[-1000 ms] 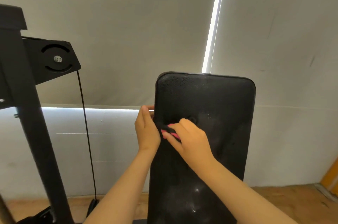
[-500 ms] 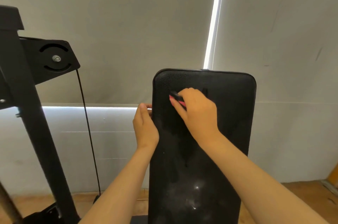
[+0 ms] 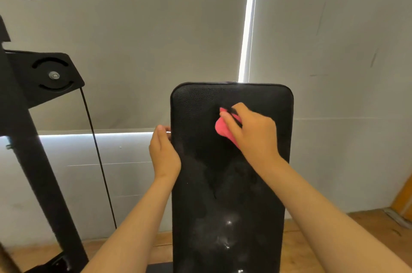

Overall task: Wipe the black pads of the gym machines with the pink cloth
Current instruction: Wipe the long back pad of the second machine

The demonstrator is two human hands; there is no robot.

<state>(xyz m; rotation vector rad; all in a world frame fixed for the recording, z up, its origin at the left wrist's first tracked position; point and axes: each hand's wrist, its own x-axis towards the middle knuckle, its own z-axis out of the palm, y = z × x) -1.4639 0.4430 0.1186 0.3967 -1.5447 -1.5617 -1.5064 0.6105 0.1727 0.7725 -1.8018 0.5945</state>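
The right hand (image 3: 252, 132) has swung across from the pad's upper left toward its upper middle since half a second ago, and more of the cloth (image 3: 224, 127) shows now — a pink fold spilling out from under the fingers. That hand is closed on the cloth, pressing it flat against the pad (image 3: 229, 194), just below the top edge. The left hand (image 3: 163, 153) has barely shifted: it is curled around the pad's left edge, thumb on the near side, fingers wrapped out of sight behind.

From the head view, the pad stands upright and fills the middle of the frame, its lower part marked with dull smears and a few bright specks. To the left stands a black frame (image 3: 33, 161) with a pulley plate (image 3: 52, 75), and a thin cable (image 3: 98, 159) runs down from it. Grey blinds (image 3: 156, 38) hang behind, a bright slit of light between them. Wooden floor (image 3: 312, 239) shows at the bottom.
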